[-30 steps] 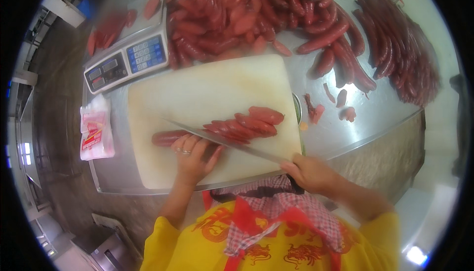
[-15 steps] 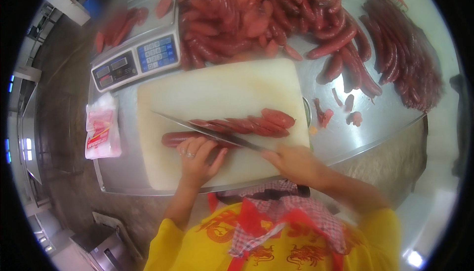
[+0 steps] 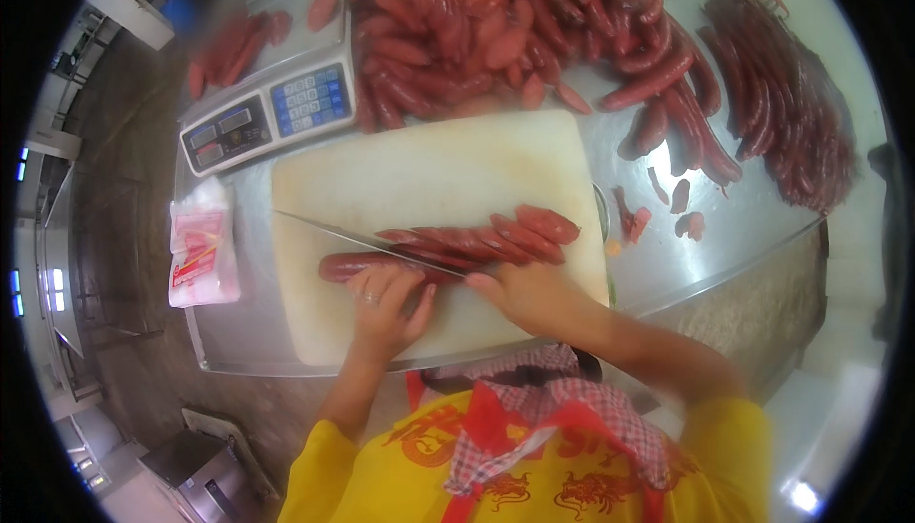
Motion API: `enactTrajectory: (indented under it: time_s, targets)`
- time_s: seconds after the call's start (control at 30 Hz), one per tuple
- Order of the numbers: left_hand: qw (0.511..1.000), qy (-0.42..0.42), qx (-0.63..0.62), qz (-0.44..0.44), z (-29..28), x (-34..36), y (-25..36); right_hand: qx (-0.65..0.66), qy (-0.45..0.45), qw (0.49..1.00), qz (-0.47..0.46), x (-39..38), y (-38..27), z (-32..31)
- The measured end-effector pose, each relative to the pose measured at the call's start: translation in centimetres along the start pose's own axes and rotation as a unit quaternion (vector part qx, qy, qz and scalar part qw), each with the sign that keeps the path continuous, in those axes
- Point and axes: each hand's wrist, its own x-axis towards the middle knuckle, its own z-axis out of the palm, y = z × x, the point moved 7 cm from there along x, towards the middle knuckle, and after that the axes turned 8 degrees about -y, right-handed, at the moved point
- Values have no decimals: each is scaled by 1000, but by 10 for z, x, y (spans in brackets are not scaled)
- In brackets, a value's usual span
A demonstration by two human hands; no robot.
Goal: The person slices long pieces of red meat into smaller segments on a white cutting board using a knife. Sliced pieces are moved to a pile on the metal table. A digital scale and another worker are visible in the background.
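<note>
A white cutting board [image 3: 419, 166] lies on a steel table [image 3: 667, 256]. On it, a whole red sausage [image 3: 345, 264] lies lengthwise, with angled red sausage slices [image 3: 496, 237] fanned out to its right. My left hand [image 3: 386, 304] presses fingertips down on the sausage. My right hand [image 3: 519, 294] grips the handle of a long knife [image 3: 357, 237]; its blade points left across the sausage, beside my left fingers.
A digital scale [image 3: 272, 113] stands behind the board on the left. A large heap of red sausages [image 3: 496, 28] fills the back, darker long sausages [image 3: 762, 94] at the right. A small plastic packet [image 3: 200, 251] lies left of the board; meat scraps [image 3: 658, 213] lie right.
The knife blade has shifted left along the sausage and my left hand has moved with it. The row of cut slices to the right has grown.
</note>
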Motion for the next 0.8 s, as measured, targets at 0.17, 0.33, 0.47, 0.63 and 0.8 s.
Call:
enactTrajectory:
  time_s: [0.17,0.33,0.47,0.63,0.8]
  targets:
    - [1000,-1,30,2,-10,-2,-7,31,-45,995,89,-96,20,-27]
    - [1000,8,-2,-17,-8,-1,-11,5,-23,998,59,-62,15,-12]
    - [1000,7,-9,-11,-7,-4,-10,-7,75,996,-52,9,-21,12]
    - [1000,11,3,-16,-20,-8,-21,-40,-2,999,12,-43,-11,-7]
    - [999,1,14,-35,-23,-10,-28,-26,-64,989,131,-106,8,-22]
